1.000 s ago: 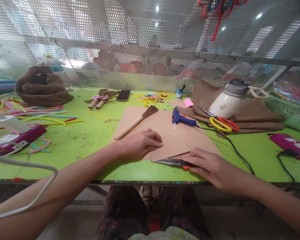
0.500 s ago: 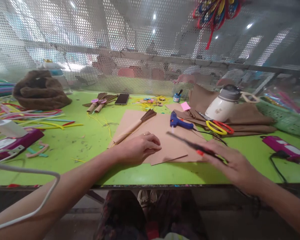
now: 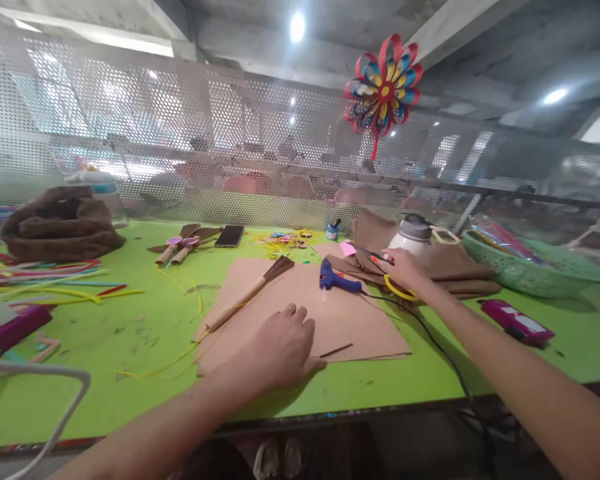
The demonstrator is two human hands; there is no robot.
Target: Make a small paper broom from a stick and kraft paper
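My left hand [image 3: 285,340] rests palm down on the brown kraft paper [image 3: 365,337], fingers bent and thumb held apart, with nothing visible in it. Near its thumb lies a thin dark strip [image 3: 337,350]. Behind it is a paper-wrapped roll [image 3: 245,300] with a fringed dark brown end and yellow string. My right hand [image 3: 403,267] is closed around a slim dark tool [image 3: 370,253] with an orange accent; its exact kind is unclear. The hand is above scissors, whose yellow handle [image 3: 399,289] shows beneath it. A blue glue gun [image 3: 337,277] lies on the paper between the hands.
Behind my right hand stand a white jug [image 3: 409,235] and folded brown material [image 3: 460,270]. A green basket [image 3: 545,270] and a purple device [image 3: 516,322] are at right. A phone [image 3: 229,235], fringed rolls [image 3: 180,250] and a furry brown item [image 3: 63,223] lie left.
My right hand has carried the dark tool forward, away from me, to the scissors. My left hand has turned flatter onto the paper. The view has tilted up and shifted right.
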